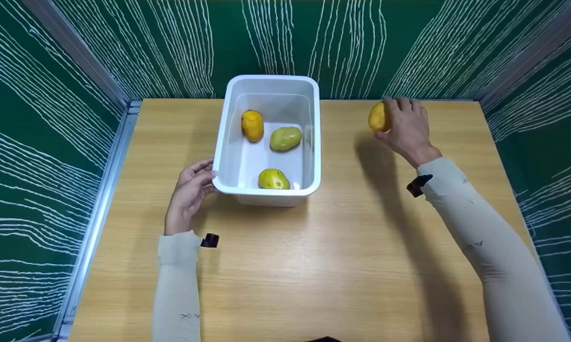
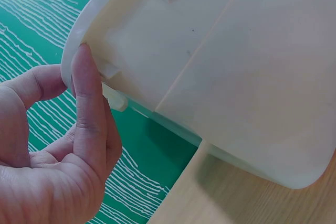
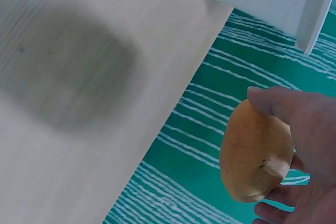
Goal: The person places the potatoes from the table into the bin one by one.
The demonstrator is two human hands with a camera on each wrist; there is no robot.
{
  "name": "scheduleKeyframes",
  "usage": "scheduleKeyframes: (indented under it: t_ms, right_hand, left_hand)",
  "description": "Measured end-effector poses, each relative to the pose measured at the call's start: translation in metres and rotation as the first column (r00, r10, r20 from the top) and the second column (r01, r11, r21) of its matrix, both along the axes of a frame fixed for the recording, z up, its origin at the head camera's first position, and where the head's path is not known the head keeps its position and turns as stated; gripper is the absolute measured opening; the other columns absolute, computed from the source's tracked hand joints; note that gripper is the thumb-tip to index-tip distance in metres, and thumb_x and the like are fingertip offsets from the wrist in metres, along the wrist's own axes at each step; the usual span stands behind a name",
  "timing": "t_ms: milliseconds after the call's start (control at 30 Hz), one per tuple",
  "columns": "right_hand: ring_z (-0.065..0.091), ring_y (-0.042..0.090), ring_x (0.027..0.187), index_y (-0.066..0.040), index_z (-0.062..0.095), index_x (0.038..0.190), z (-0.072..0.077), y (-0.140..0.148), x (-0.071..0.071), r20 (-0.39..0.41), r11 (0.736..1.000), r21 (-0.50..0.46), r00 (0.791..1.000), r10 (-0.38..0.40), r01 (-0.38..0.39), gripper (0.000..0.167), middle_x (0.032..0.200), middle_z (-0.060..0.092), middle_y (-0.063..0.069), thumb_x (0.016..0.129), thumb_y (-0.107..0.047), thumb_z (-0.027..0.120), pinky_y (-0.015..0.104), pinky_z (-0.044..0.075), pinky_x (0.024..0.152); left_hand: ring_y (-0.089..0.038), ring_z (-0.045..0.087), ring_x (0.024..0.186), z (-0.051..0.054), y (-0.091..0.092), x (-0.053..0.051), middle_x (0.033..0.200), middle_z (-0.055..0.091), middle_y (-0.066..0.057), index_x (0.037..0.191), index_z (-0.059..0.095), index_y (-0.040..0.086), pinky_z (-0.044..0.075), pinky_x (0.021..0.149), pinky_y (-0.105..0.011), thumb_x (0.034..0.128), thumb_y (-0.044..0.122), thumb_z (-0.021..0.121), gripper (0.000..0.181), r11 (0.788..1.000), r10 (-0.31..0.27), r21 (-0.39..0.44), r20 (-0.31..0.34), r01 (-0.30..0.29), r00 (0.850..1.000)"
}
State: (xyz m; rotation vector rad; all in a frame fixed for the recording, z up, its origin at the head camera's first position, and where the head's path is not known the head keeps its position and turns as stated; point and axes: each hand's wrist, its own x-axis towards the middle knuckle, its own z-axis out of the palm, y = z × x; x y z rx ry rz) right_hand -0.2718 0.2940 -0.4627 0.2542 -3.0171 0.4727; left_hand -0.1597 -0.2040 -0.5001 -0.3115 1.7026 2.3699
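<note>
A white plastic bin stands on the table. Inside lie an orange-yellow mango, a green mango and a yellow-green mango, none touching another. My left hand pinches the bin's rim at its near left corner; the left wrist view shows thumb and finger on either side of the rim. To the right of the bin, my right hand grips a yellow mango above the table, a dark blemish showing near one end. Part of that mango is hidden behind the fingers in the head view.
The wooden table is bounded by green panels with wavy white lines at the back and both sides. A metal rail runs along the left edge. The right arm casts a long shadow on the wood.
</note>
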Motion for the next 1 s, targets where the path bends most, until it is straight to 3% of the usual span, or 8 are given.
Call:
scheduleKeyframes:
  t_ms: [200, 1000]
  right_hand:
    - [0.033, 0.052, 0.143, -0.004, 0.038, 0.159, 0.006, -0.015, -0.003, -0.009, 0.999, 0.011, 0.999, 0.031, -0.031, 0.085, 0.153, 0.042, 0.031, 0.09, -0.019, 0.083, 0.068, 0.024, 0.127]
    - [0.036, 0.047, 0.142, -0.011, 0.042, 0.158, 0.034, -0.073, -0.012, -0.099, 0.992, 0.016, 0.987, 0.127, -0.126, 0.08, 0.157, 0.042, 0.025, 0.091, -0.029, 0.083, 0.063, 0.032, 0.123]
  left_hand:
    - [-0.019, 0.074, 0.087, 0.0, -0.001, 0.001, 0.108, 0.071, -0.006, 0.143, 0.051, -0.009, 0.064, 0.065, -0.023, 0.0995, -0.009, 0.054, 0.043, 1.0, -0.001, 0.011, -0.005, 0.001, 1.0]
    - [-0.019, 0.073, 0.087, -0.001, 0.001, 0.0, 0.109, 0.071, -0.006, 0.144, 0.049, -0.01, 0.064, 0.066, -0.024, 0.0987, -0.009, 0.053, 0.046, 1.0, -0.002, 0.004, -0.016, 0.002, 1.0]
